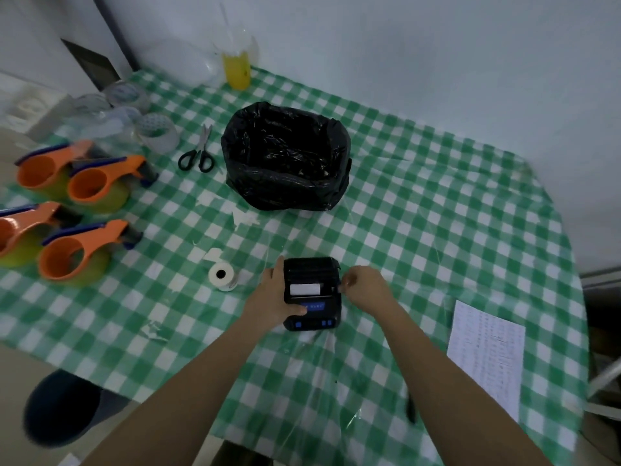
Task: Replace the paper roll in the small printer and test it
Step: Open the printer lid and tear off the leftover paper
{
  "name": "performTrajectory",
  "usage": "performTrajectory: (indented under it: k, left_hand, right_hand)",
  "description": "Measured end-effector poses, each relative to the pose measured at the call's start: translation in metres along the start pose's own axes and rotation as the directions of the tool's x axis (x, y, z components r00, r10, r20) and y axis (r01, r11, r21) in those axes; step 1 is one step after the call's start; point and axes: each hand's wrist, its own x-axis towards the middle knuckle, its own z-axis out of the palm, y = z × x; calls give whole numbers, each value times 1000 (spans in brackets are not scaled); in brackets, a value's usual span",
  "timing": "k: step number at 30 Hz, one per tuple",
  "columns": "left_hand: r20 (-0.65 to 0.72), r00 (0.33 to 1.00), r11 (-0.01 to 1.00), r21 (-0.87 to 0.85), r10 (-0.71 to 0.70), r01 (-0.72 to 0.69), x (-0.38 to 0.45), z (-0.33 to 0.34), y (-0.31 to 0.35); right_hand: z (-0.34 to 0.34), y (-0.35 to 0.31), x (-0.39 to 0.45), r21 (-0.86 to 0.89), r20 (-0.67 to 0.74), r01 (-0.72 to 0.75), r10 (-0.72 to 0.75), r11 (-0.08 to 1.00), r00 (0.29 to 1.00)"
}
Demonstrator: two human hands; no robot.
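Far left: four orange tape holders (75, 210) in a bunch, well away from the work, out of the way. Behind them, clear tape rolls (141, 111).

A bit to the right: scissors (198, 153) flat on the green checked tablecloth (437, 213), near enough to grab.

Next: a white paper roll (222, 275) on its side, just beside the printer. Maybe the new one, kept close for a quick swap, or the old one taken out. Hard to tell which.

Middle: a black bin bag (285, 156), wide open, likely for scraps.

Then the left hand (277, 295), wrapped around the left side of the small black printer (312, 294), thumb on the front, probably to stop it sliding. Lid up, white paper inside the open slot.

Right hand (364, 285) at the printer's right edge, fingers pinched together, maybe on a catch or a bit of paper. Too small to tell.

Far right: a printed sheet (487, 354) flat on the cloth, well apart.
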Motion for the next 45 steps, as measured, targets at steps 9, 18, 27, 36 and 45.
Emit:
performTrajectory:
  k: [9, 18, 27, 36, 45]
  left_hand:
    - [-28, 994, 988, -108, 105, -108, -8, -17, 2]
    - [-184, 973, 990, 56, 138, -130, 23, -53, 25]
    - [-170, 981, 995, 0, 98, -99, 33, -56, 24]
    - [-143, 985, 992, -68, 94, -105, 29, -58, 24]
    - [-284, 953, 971, -178, 105, -160, 27, -81, 34]
  right_hand:
    - [37, 4, -30, 262, -356, 245, -143, 933, 924]
    - [17, -16, -10, 410, -337, 212, -69, 887, 939]
    - [36, -14, -18, -138, -233, 380, -403, 914, 885]
    - [31, -23, -19, 150, -189, 278, -248, 949, 950]
    - [-60, -80, -52, 468, -414, 413, -219, 781, 883]
